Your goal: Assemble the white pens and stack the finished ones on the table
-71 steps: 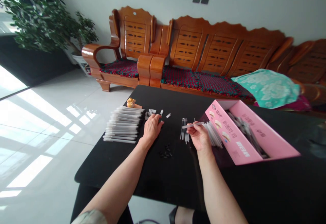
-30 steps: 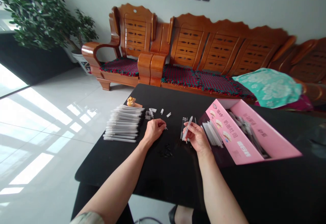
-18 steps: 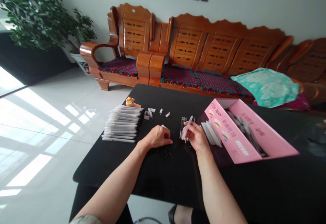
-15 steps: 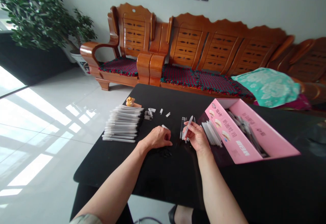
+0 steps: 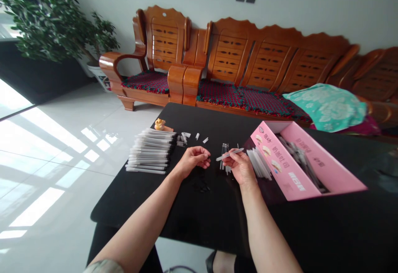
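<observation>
My right hand (image 5: 241,166) is closed on a whitish pen barrel (image 5: 230,154), tilted nearly level and pointing left. Facing it, my left hand (image 5: 194,160) pinches a small black pen part (image 5: 208,158), its exact shape hard to make out. Several loose black parts (image 5: 203,187) lie on the table below my left hand. Slim pen refills (image 5: 224,146) lie behind my right hand, partly hidden by it. A row of white barrels (image 5: 259,163) sits just to its right. Off to the left is a stack of pens (image 5: 151,150) with black ends.
A pink box (image 5: 276,161) holding grey pen-like pieces stands on the black table (image 5: 217,219) at the right. Short white caps (image 5: 185,135) and a small yellow figurine (image 5: 159,124) lie toward the back left. Behind the table is a wooden sofa (image 5: 230,53).
My left hand has lifted off the table by the black parts, now with one in its fingertips. The barrel in my right hand has swung from steep to nearly level.
</observation>
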`<state>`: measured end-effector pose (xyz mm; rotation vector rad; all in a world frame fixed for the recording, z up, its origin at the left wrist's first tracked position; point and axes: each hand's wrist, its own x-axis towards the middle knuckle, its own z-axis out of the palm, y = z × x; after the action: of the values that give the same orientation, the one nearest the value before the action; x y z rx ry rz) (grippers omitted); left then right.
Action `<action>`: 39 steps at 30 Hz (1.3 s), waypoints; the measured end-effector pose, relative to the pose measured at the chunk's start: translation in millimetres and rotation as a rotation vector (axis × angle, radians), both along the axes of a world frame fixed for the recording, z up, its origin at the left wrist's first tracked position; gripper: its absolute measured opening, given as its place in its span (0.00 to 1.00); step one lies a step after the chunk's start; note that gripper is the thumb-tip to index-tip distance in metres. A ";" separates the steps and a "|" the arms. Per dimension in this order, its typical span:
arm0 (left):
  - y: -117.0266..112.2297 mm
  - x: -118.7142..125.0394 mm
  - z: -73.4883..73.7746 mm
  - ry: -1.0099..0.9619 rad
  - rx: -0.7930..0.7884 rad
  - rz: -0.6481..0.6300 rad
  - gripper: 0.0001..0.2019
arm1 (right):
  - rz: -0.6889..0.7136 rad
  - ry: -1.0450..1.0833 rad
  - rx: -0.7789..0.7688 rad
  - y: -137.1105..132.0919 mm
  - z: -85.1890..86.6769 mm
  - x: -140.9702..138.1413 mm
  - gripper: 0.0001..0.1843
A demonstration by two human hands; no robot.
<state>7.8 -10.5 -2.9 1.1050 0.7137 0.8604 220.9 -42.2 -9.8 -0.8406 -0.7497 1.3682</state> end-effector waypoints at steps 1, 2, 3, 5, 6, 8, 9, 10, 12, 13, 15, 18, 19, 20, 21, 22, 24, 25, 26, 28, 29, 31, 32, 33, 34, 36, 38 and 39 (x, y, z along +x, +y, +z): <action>0.6 -0.6 -0.7 -0.033 -0.027 0.001 0.16 | 0.002 -0.003 0.006 -0.4 0.7 -0.8 0.11; 1.0 -0.9 -1.4 -0.062 -0.048 0.002 0.17 | 0.006 -0.007 0.011 -0.7 1.4 -1.7 0.11; 1.2 -0.9 -2.1 -0.085 -0.062 0.001 0.17 | 0.010 -0.013 0.016 -1.0 2.1 -2.6 0.10; 0.8 0.1 -3.0 -0.109 -0.078 -0.002 0.18 | 0.012 -0.020 0.026 -1.4 2.8 -4.2 0.10; 0.4 0.9 -3.2 -0.112 -0.082 -0.004 0.19 | 0.010 -0.023 0.029 -1.5 2.9 -4.7 0.10; -0.7 2.7 -3.2 -0.109 -0.089 -0.013 0.19 | 0.005 -0.025 0.035 -1.4 2.7 -5.4 0.11; -1.2 3.6 -3.1 -0.106 -0.093 -0.018 0.19 | 0.004 -0.025 0.037 -1.2 2.5 -5.5 0.11; -1.6 4.3 -2.9 -0.103 -0.096 -0.021 0.19 | 0.004 -0.027 0.037 -1.0 2.3 -5.7 0.11; -2.2 5.5 -2.5 -0.102 -0.102 -0.025 0.19 | 0.007 -0.036 0.037 -0.6 2.1 -5.8 0.11; -2.4 5.8 -2.4 -0.103 -0.104 -0.026 0.19 | 0.008 -0.041 0.037 -0.4 2.1 -6.0 0.10; -2.8 6.4 -1.9 -0.108 -0.107 -0.028 0.19 | 0.009 -0.047 0.038 -0.2 2.2 -6.4 0.10; -3.7 7.0 -0.7 -0.110 -0.113 -0.030 0.19 | 0.009 -0.049 0.041 -0.2 2.5 -7.0 0.10; -4.0 7.1 -0.3 -0.108 -0.116 -0.030 0.19 | 0.009 -0.051 0.041 -0.3 2.6 -7.2 0.10; -4.3 7.2 0.1 -0.105 -0.117 -0.029 0.19 | 0.009 -0.053 0.040 -0.5 2.8 -7.3 0.10; -4.4 7.3 0.2 -0.104 -0.118 -0.027 0.20 | 0.007 -0.055 0.040 -0.6 2.9 -7.3 0.10; -4.4 7.4 0.0 -0.104 -0.117 -0.026 0.20 | 0.006 -0.056 0.040 -0.7 2.9 -7.2 0.10; -4.0 7.5 -1.2 -0.107 -0.109 -0.025 0.20 | 0.003 -0.060 0.042 -0.8 2.8 -7.1 0.10; -3.7 7.7 -2.2 -0.108 -0.103 -0.025 0.20 | 0.002 -0.063 0.043 -0.8 2.7 -7.0 0.10; -3.3 7.9 -3.2 -0.109 -0.095 -0.024 0.20 | 0.002 -0.066 0.045 -0.7 2.4 -6.9 0.10; -3.0 8.7 -4.6 -0.107 -0.082 -0.018 0.20 | 0.001 -0.075 0.047 -0.3 1.9 -6.8 0.10; -3.0 9.3 -4.8 -0.105 -0.078 -0.011 0.20 | 0.000 -0.078 0.048 -0.1 1.5 -6.8 0.10; -3.4 10.5 -4.3 -0.098 -0.074 0.008 0.20 | -0.005 -0.082 0.050 0.3 0.9 -6.7 0.10; -3.7 11.1 -3.6 -0.091 -0.074 0.022 0.20 | -0.008 -0.084 0.051 0.5 0.6 -6.7 0.10; -4.0 11.6 -2.9 -0.086 -0.073 0.035 0.20 | -0.010 -0.085 0.051 0.6 0.5 -6.7 0.10; -4.3 12.1 -2.2 -0.081 -0.072 0.046 0.20 | -0.013 -0.086 0.053 0.6 0.5 -6.8 0.10; -4.7 12.9 -1.4 -0.081 -0.070 0.060 0.20 | -0.016 -0.084 0.055 0.4 0.8 -7.0 0.10; -4.9 13.5 -1.1 -0.090 -0.074 0.067 0.20 | -0.019 -0.084 0.055 0.2 1.3 -7.3 0.09; -5.1 13.7 -1.0 -0.094 -0.078 0.071 0.20 | -0.020 -0.085 0.054 0.2 1.4 -7.4 0.09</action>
<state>21.4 -15.7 -3.9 0.9682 0.7062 0.9308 213.5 -42.0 -8.3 -0.8653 -0.8390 1.2955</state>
